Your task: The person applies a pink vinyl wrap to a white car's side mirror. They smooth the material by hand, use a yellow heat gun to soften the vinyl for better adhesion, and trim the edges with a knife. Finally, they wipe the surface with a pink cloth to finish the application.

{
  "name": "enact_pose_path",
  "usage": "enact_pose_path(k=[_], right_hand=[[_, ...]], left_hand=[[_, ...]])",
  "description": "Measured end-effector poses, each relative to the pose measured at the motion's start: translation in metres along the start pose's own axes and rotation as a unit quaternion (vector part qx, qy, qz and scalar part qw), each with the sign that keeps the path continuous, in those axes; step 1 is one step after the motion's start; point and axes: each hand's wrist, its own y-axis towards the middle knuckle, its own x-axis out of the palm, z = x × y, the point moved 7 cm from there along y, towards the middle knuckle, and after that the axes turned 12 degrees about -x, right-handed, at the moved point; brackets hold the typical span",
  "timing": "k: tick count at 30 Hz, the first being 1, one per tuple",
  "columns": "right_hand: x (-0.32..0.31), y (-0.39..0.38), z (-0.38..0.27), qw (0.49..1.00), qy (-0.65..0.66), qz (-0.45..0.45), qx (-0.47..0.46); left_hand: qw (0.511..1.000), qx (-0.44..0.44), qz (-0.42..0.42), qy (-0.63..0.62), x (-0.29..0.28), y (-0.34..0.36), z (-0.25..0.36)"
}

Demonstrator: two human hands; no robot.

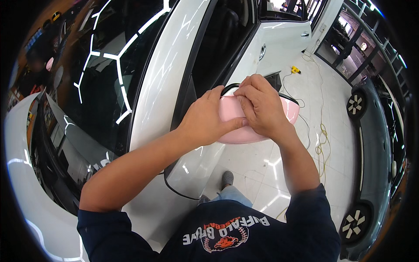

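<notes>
A glossy pink covering point(238, 133) lies over the housing of the side mirror on a white car point(150, 100), with a black rim along its upper edge. My left hand point(203, 115) grips the mirror from the left, fingers curled at the top edge and thumb stretched across the pink surface. Right beside it, my right hand point(262, 105) has bent fingers and thumb pressed at the upper middle of the covering, close to a pale patch inside the rim. What lies under those fingertips is hidden.
A dark grey car point(375, 153) stands at right. A yellow device point(295, 70) and loose cords point(323, 144) lie on the tiled floor point(266, 174). The white car's open doorway and windscreen fill the upper left; a blurred person point(39, 61) appears beyond. My foot point(227, 178) is below the mirror.
</notes>
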Motion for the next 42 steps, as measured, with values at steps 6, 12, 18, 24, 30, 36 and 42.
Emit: enact_pose_path(k=[6, 12, 18, 24, 30, 36, 42], right_hand=[[-0.007, 0.001, 0.001, 0.999, 0.016, -0.012, -0.027], [-0.001, 0.01, -0.005, 0.999, -0.034, 0.006, 0.012], [0.008, 0.01, -0.013, 0.993, -0.112, -0.021, -0.001], [0.006, 0.005, -0.02, 0.992, -0.11, -0.002, -0.064], [0.002, -0.001, -0.02, 0.993, -0.067, 0.01, -0.095], [-0.003, 0.002, -0.024, 0.995, -0.072, 0.02, -0.062], [0.001, 0.006, -0.007, 0.998, -0.036, 0.051, -0.004]], left_hand=[[0.999, -0.033, 0.003, -0.043, -0.002, 0.003, -0.001], [0.996, -0.066, 0.028, -0.049, -0.002, 0.004, -0.004], [0.995, -0.075, 0.027, -0.066, 0.002, -0.017, -0.013], [0.992, -0.074, 0.027, -0.096, 0.006, -0.019, -0.017], [0.992, -0.069, 0.027, -0.102, 0.006, -0.023, -0.015], [0.981, 0.097, 0.135, -0.098, -0.011, -0.028, 0.001], [0.983, 0.129, 0.087, -0.098, -0.034, 0.002, 0.001]])
